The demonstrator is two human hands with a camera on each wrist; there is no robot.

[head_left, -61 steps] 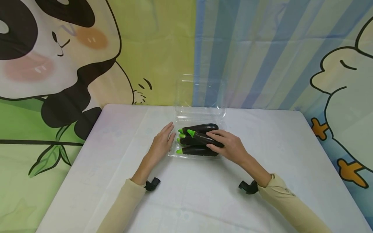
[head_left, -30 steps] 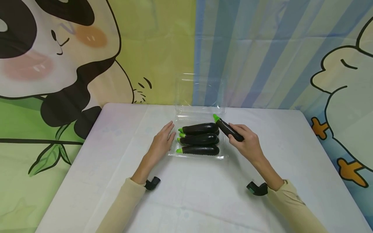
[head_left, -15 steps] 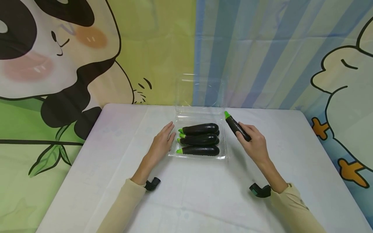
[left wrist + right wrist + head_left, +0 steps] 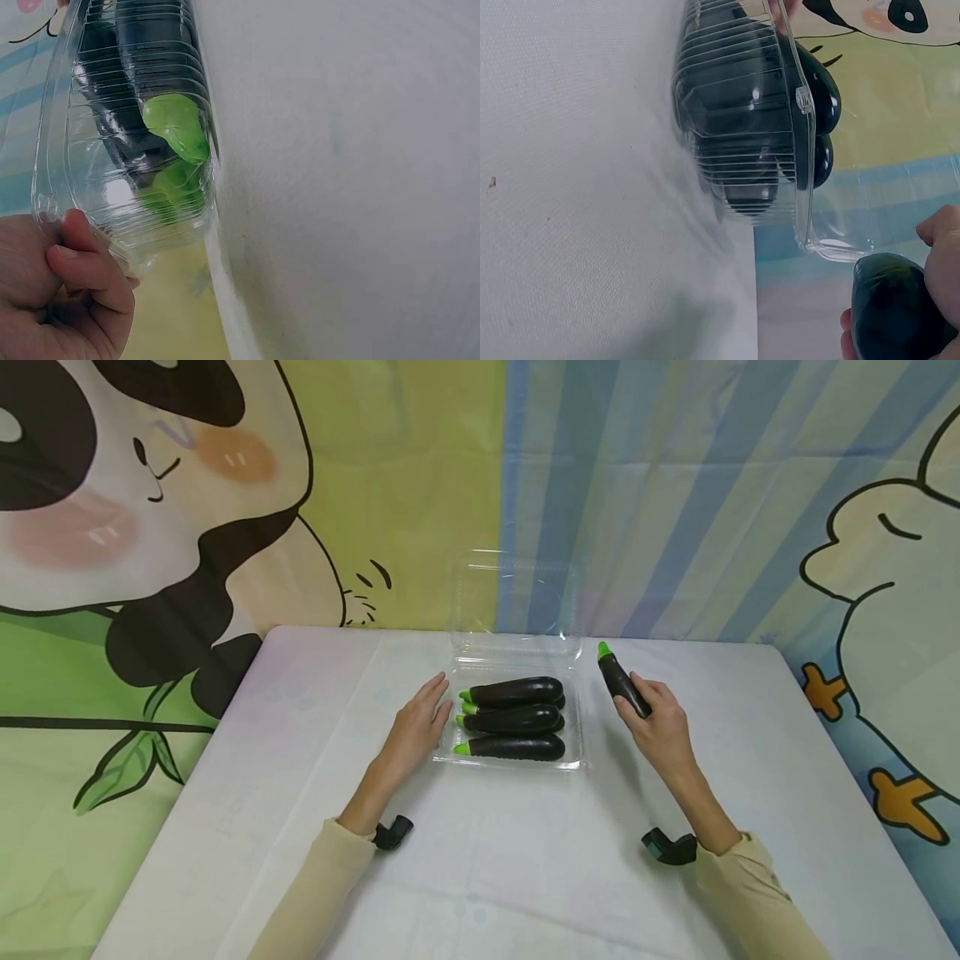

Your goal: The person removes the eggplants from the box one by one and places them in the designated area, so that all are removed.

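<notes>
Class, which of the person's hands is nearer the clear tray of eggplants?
Left. The left hand touches the clear tray at its left edge; the right hand, holding an eggplant, is apart on its right.

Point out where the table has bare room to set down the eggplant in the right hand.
The widest bare patch lies right of the clear tray, between it and the table edge, under the right hand gripping the eggplant. The near strip between both sleeves is bare too. The tray holds at least three eggplants, with the left hand touching it.

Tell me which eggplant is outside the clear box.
The eggplant held in the right hand, right of the box; the others lie inside it.
</notes>
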